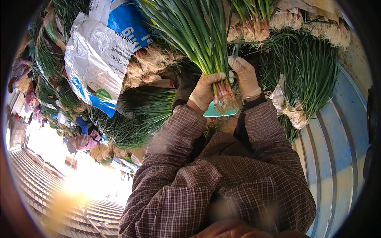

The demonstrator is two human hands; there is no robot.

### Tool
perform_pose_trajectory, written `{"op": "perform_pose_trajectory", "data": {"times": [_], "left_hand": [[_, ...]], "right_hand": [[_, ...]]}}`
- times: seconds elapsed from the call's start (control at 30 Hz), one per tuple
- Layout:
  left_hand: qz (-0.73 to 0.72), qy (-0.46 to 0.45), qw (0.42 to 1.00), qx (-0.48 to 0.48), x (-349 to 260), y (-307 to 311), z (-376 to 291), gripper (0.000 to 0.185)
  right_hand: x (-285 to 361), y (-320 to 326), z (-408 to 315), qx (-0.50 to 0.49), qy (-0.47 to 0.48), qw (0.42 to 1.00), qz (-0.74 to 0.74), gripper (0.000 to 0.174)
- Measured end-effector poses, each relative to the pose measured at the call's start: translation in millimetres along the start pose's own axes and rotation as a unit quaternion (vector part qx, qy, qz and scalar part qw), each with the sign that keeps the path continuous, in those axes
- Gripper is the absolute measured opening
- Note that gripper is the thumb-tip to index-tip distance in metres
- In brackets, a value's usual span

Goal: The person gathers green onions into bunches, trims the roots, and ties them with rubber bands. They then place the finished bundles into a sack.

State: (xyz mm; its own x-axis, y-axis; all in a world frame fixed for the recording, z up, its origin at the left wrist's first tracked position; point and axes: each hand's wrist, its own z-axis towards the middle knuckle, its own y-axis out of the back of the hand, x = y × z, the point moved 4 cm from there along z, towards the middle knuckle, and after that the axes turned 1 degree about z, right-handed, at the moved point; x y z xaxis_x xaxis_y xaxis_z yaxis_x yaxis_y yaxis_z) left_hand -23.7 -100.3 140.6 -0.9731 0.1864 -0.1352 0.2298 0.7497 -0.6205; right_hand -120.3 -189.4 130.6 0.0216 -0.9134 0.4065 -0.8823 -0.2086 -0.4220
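A bunch of green onions (205,50) with pink-white stems and stringy roots stands upright, leaves away from me. My gloved left hand (207,89) is wrapped around its lower stems. On the bunch's right side is my gloved right hand (244,77), its fingers bent beside the stems; whether it grips anything is not clear. Just below the roots, partly hidden by them and my left wrist, shows a light green flat surface (220,110).
Piled onions with roots (157,61) lie beyond my hands. To the left are a printed plastic sack (95,56) and more onions (148,110). A large bundle (309,74) lies at right, beside a blue ribbed metal wall (336,142). Another person (87,139) is far left.
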Motion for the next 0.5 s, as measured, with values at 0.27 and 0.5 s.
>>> {"op": "perform_pose_trajectory", "data": {"times": [0.27,0.5], "left_hand": [[-0.006,0.031,0.999,-0.023,3.7,-7.3,-5.5,0.024],[0.125,0.025,0.99,-0.063,8.9,-34.6,-2.5,0.011]], "right_hand": [[8.7,-8.8,-11.7,-0.023,0.055,0.989,0.137,0.027],[22.2,-8.7,-55.7,-0.094,0.291,0.945,-0.116,0.024]]}}
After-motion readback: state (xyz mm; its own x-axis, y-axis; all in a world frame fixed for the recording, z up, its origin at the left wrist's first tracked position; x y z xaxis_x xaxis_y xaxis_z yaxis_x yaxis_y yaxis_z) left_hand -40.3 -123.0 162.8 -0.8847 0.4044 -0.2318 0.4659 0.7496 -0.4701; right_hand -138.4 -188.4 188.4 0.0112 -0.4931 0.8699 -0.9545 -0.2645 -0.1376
